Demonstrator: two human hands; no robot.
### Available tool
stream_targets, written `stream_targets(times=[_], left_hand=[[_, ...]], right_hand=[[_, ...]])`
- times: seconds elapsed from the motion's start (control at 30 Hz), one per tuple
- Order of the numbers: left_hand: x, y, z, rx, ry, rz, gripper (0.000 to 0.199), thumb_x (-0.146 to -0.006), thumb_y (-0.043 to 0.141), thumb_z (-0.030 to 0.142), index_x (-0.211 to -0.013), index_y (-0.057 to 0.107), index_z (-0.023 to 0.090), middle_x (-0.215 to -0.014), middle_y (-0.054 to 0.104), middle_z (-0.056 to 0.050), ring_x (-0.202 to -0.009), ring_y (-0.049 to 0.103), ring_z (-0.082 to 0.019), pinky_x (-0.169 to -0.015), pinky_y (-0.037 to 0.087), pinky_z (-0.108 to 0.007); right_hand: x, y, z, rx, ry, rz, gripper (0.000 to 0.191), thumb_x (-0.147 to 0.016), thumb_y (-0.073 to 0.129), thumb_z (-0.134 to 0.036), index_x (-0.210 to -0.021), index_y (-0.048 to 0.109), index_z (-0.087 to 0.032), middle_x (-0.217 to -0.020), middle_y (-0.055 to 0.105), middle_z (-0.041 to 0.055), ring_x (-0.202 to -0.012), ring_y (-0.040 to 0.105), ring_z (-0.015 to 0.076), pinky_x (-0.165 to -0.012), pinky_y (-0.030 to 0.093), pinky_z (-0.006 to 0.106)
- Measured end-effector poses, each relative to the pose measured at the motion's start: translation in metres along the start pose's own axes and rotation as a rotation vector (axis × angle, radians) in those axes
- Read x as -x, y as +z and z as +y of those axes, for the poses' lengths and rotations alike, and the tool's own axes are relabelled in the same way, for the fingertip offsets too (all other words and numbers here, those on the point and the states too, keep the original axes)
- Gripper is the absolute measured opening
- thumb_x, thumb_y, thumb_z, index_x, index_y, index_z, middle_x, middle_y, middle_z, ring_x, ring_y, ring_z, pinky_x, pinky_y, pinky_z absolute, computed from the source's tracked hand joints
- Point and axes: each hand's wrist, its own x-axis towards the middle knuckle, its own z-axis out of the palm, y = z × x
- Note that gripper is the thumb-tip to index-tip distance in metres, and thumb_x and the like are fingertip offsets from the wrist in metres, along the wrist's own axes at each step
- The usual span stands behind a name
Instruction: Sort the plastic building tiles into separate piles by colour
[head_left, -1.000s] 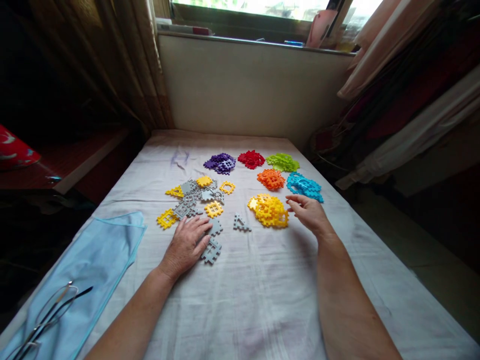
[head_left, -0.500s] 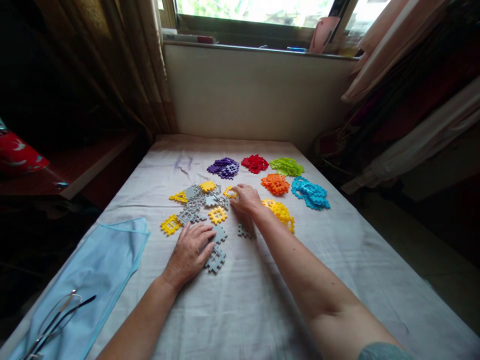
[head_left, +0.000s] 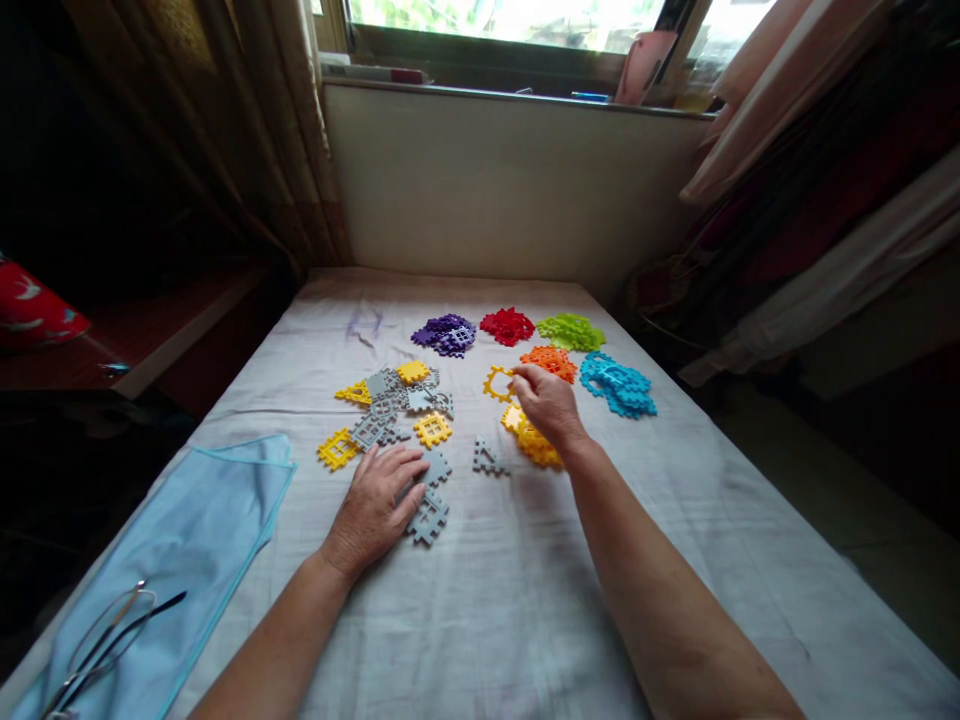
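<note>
Pinched in my right hand (head_left: 547, 400) is a yellow frame piece (head_left: 496, 383), held just above the yellow pile (head_left: 536, 443). My left hand (head_left: 382, 495) lies flat with fingers spread, touching a grey piece (head_left: 435, 467); another grey piece (head_left: 427, 518) is beside its thumb. Beyond the left fingers is a mixed heap of grey pieces (head_left: 384, 405) with yellow ones around it, among them a yellow square (head_left: 433, 430) and a yellow window piece (head_left: 338, 449). A grey triangle (head_left: 489, 457) lies between the hands.
Purple (head_left: 446, 335), red (head_left: 508, 326), green (head_left: 571, 331), orange (head_left: 549, 362) and blue (head_left: 619, 385) piles lie farther back on the white sheet (head_left: 495, 620). At left, glasses (head_left: 112, 640) rest on a light blue cloth (head_left: 217, 520).
My right hand has moved right, carrying the yellow frame piece from beside the grey heap to the yellow pile. My left hand has stayed in place.
</note>
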Motion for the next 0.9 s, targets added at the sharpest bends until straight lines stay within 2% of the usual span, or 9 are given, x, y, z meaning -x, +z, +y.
stream_targets(times=[0.1,0.2,0.37,0.53,0.67,0.77,0.83,0.9], left_hand=[[0.000,0.001,0.000,0.006,-0.001,0.007,0.031,-0.096,0.049,0.036,-0.118,0.068,0.026,-0.128,0.068,-0.008,-0.126,0.057,-0.025,-0.119,0.027,-0.058],[0.000,0.001,-0.001,0.014,0.003,0.009,0.031,-0.096,0.049,0.037,-0.118,0.067,0.025,-0.128,0.068,-0.009,-0.126,0.058,-0.025,-0.118,0.027,-0.059],[-0.001,0.001,-0.001,0.004,0.006,0.015,0.031,-0.096,0.049,0.038,-0.117,0.067,0.026,-0.127,0.068,-0.008,-0.125,0.058,-0.025,-0.117,0.029,-0.059],[-0.001,0.000,-0.001,0.002,0.017,0.003,0.031,-0.096,0.048,0.037,-0.118,0.067,0.026,-0.127,0.068,-0.008,-0.126,0.058,-0.025,-0.118,0.027,-0.058],[-0.001,0.000,-0.001,0.009,0.010,0.001,0.031,-0.096,0.048,0.038,-0.118,0.066,0.026,-0.128,0.068,-0.008,-0.127,0.057,-0.025,-0.118,0.027,-0.059],[-0.001,0.000,0.000,0.008,0.010,0.008,0.031,-0.097,0.047,0.038,-0.117,0.066,0.025,-0.127,0.068,-0.008,-0.126,0.057,-0.025,-0.118,0.028,-0.058],[-0.001,-0.001,0.001,0.005,0.011,0.006,0.030,-0.096,0.048,0.036,-0.117,0.067,0.025,-0.127,0.069,-0.008,-0.126,0.057,-0.025,-0.118,0.028,-0.057],[-0.001,-0.002,0.002,0.003,0.011,0.000,0.029,-0.096,0.048,0.035,-0.116,0.067,0.025,-0.127,0.068,-0.008,-0.125,0.058,-0.025,-0.118,0.028,-0.057]], right_hand=[[0.012,-0.025,0.032,-0.356,0.137,0.051,0.036,-0.080,0.055,-0.043,-0.097,0.072,-0.016,-0.083,0.074,0.0068,-0.069,0.066,0.0175,-0.067,0.052,0.030],[0.023,-0.037,0.056,-0.474,0.260,0.059,0.040,-0.069,0.062,-0.048,-0.088,0.074,-0.016,-0.076,0.071,0.0049,-0.060,0.062,0.0154,-0.058,0.050,0.028],[0.028,-0.031,0.074,-0.447,0.327,0.012,0.040,-0.066,0.058,-0.041,-0.089,0.076,-0.014,-0.068,0.070,0.0029,-0.056,0.060,0.0146,-0.051,0.046,0.025],[0.026,-0.030,0.081,-0.230,0.314,0.044,0.034,-0.070,0.056,-0.035,-0.090,0.079,-0.017,-0.076,0.075,0.0042,-0.066,0.065,0.0175,-0.062,0.050,0.027],[0.027,-0.040,0.074,-0.012,0.303,0.102,0.034,-0.077,0.056,-0.035,-0.097,0.079,-0.019,-0.089,0.077,0.0065,-0.074,0.068,0.0203,-0.074,0.053,0.033],[0.032,-0.037,0.054,0.002,0.157,0.138,0.035,-0.083,0.051,-0.034,-0.100,0.077,-0.019,-0.097,0.077,0.0081,-0.073,0.067,0.0191,-0.079,0.054,0.034],[0.037,-0.025,0.032,-0.011,0.030,0.093,0.033,-0.086,0.050,-0.032,-0.101,0.076,-0.019,-0.102,0.076,0.0080,-0.078,0.067,0.0184,-0.081,0.053,0.032],[0.043,-0.008,0.007,0.003,-0.071,-0.040,0.029,-0.089,0.051,-0.030,-0.102,0.076,-0.021,-0.104,0.075,0.0066,-0.082,0.068,0.0175,-0.082,0.053,0.029]])
